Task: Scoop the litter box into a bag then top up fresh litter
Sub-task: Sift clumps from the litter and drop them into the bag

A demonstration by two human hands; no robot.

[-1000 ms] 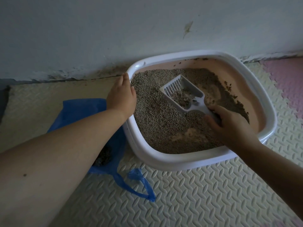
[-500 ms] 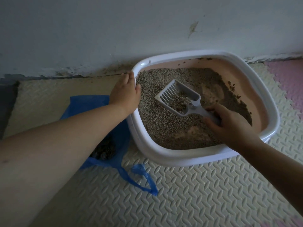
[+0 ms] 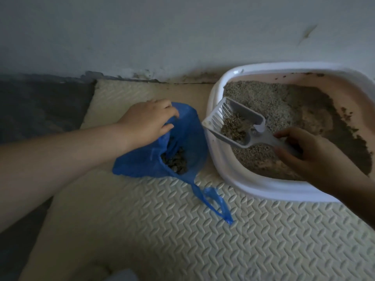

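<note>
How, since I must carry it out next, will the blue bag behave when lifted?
Probably floppy: the blue bag is thin, creased film, its mouth held up by the left hand. Likely bottom-heavy and saggy, since dark clumps sit pooled low inside. Its handle loop lies limp on the mat.

Entry: 2 bare arms, 2 bare hands.

1. Left forearm (image 3: 60,157): comes in from the left edge, stretched forward, wrist nearly straight.
2. Left hand (image 3: 146,122): palm down, fingers curled over the upper rim of the blue bag (image 3: 192,138), gripping it.
3. Right forearm (image 3: 357,195): comes in from the lower right corner, angled up and leftward.
4. Right hand (image 3: 310,157): back toward the camera, fingers wrapped round the handle of the scoop (image 3: 235,122).

The hands are well apart.
</note>
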